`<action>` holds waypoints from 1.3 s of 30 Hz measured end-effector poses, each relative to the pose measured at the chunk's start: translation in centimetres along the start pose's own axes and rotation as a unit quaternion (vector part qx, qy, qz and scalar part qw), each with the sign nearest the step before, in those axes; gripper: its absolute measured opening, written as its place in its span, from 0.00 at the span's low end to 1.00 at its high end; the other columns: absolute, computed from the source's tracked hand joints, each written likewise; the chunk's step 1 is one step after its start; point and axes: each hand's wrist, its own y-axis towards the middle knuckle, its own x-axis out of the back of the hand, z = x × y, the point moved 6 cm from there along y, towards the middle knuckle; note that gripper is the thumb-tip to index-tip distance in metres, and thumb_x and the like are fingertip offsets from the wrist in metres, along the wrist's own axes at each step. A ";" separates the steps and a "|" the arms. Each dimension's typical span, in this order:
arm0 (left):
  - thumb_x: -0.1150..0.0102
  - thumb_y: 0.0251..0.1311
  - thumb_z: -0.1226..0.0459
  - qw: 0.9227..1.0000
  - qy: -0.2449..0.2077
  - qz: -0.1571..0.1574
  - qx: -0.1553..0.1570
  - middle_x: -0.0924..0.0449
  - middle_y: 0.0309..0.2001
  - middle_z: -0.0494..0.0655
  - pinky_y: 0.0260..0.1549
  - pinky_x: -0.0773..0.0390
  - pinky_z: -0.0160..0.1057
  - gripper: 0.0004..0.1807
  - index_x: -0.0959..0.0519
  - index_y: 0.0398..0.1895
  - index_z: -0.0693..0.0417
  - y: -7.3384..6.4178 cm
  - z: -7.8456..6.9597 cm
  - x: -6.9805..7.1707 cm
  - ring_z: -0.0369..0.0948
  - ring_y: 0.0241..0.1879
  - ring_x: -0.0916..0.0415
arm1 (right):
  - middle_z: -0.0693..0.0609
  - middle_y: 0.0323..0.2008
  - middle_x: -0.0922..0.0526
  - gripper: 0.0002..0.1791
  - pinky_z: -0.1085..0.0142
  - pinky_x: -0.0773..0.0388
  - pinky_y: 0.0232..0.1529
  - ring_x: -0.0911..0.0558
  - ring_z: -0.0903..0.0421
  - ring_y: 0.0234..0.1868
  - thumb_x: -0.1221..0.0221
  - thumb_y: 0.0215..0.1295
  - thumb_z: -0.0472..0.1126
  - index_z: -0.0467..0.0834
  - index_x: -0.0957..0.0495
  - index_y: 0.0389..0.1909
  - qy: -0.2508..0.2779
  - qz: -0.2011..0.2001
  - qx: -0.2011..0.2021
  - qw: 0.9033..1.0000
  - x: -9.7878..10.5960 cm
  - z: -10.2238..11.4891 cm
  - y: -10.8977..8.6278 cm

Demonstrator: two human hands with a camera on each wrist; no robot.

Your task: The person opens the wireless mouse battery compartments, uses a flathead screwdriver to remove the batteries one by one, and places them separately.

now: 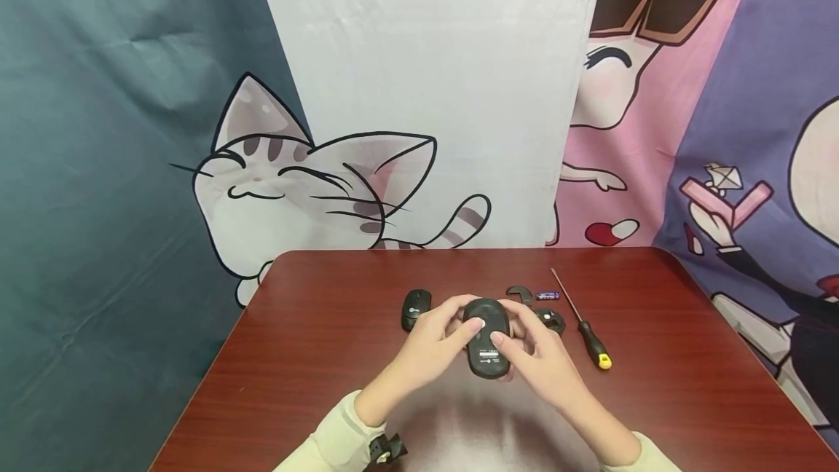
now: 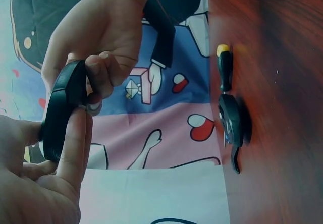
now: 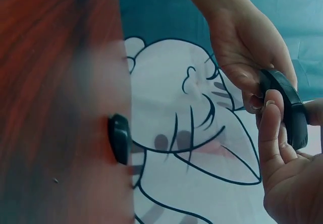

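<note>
A black computer mouse (image 1: 481,349) is held up over the table between both hands, its underside with a printed label facing the head view. My left hand (image 1: 434,337) grips its left side, thumb on the underside near a small white spot. From the other side my right hand (image 1: 540,357) holds it, the thumb pressing on the underside. In the left wrist view the mouse (image 2: 63,110) is seen edge-on, with fingers of both hands around it. The right wrist view also shows the mouse (image 3: 286,103) from its side. Some fingers are hidden behind it.
Left of the hands, a second black mouse (image 1: 416,308) lies on the reddish-brown table (image 1: 314,348). Behind the right hand are a curved black piece (image 1: 521,293), a battery (image 1: 547,296) and a partly hidden dark round part (image 1: 552,320). Farther right lies a screwdriver (image 1: 593,344).
</note>
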 end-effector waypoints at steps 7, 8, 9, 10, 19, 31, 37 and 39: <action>0.44 0.74 0.57 1.000 0.005 -0.001 0.008 0.19 0.36 0.43 0.24 0.12 0.39 0.16 0.23 0.61 0.43 -0.2 0.3 -0.1 0.32 0.25 0.21 | 0.46 0.36 0.15 0.23 0.60 0.15 0.20 0.17 0.56 0.21 0.41 0.74 0.39 0.44 0.32 0.67 0.031 -0.002 -0.041 0.999 -0.7 -0.9 -0.6; 0.44 0.74 0.57 1.000 0.004 -0.002 0.011 0.19 0.35 0.43 0.23 0.13 0.37 0.15 0.23 0.60 0.43 -0.2 0.4 -0.2 0.32 0.24 0.21 | 0.46 0.36 0.15 0.23 0.60 0.15 0.20 0.17 0.56 0.21 0.41 0.74 0.39 0.43 0.32 0.67 0.033 -0.003 -0.043 0.999 -0.8 -1.0 -0.7; 0.45 0.74 0.57 1.000 0.006 -0.003 0.014 0.19 0.35 0.43 0.23 0.13 0.37 0.14 0.22 0.59 0.44 -0.2 0.5 -0.2 0.33 0.24 0.21 | 0.46 0.37 0.15 0.23 0.60 0.15 0.20 0.17 0.56 0.21 0.41 0.74 0.39 0.43 0.32 0.67 0.035 -0.003 -0.045 0.998 -0.9 -1.1 -0.8; 0.46 0.74 0.56 1.000 0.008 -0.005 0.017 0.19 0.34 0.43 0.22 0.13 0.37 0.13 0.22 0.58 0.45 -0.1 0.6 -0.2 0.33 0.24 0.21 | 0.46 0.37 0.14 0.23 0.61 0.15 0.20 0.17 0.57 0.22 0.41 0.74 0.39 0.43 0.32 0.67 0.033 -0.004 -0.046 0.998 -0.9 -1.1 -0.8; 0.47 0.75 0.55 0.999 0.028 -0.009 0.030 0.21 0.29 0.40 0.21 0.14 0.43 0.10 0.22 0.50 0.47 -0.2 1.4 -0.5 0.34 0.21 0.23 | 0.43 0.41 0.14 0.24 0.59 0.15 0.19 0.17 0.55 0.20 0.41 0.74 0.40 0.41 0.33 0.67 0.053 0.004 -0.083 0.995 -1.5 -1.7 -1.3; 0.51 0.77 0.53 0.997 0.053 -0.020 0.048 0.19 0.31 0.41 0.20 0.17 0.34 0.10 0.26 0.47 0.47 -0.4 1.6 -1.1 0.33 0.22 0.24 | 0.44 0.40 0.13 0.22 0.59 0.18 0.14 0.20 0.53 0.15 0.41 0.73 0.41 0.43 0.31 0.64 0.057 -0.022 -0.127 0.990 -1.8 -2.3 -1.6; 0.53 0.77 0.50 0.997 0.036 -0.014 0.060 0.18 0.36 0.43 0.26 0.16 0.34 0.15 0.24 0.53 0.47 -0.5 1.9 -1.3 0.33 0.27 0.22 | 0.42 0.40 0.13 0.21 0.58 0.18 0.14 0.21 0.52 0.13 0.40 0.74 0.42 0.44 0.30 0.63 0.071 -0.031 -0.137 0.987 -1.6 -2.5 -1.5; 0.50 0.76 0.51 0.998 0.024 -0.008 0.065 0.18 0.38 0.43 0.30 0.17 0.33 0.15 0.23 0.56 0.47 -0.6 2.0 -1.3 0.34 0.30 0.22 | 0.42 0.40 0.14 0.22 0.58 0.18 0.14 0.21 0.52 0.13 0.41 0.74 0.42 0.43 0.31 0.64 0.079 -0.034 -0.142 0.986 -1.5 -2.6 -1.5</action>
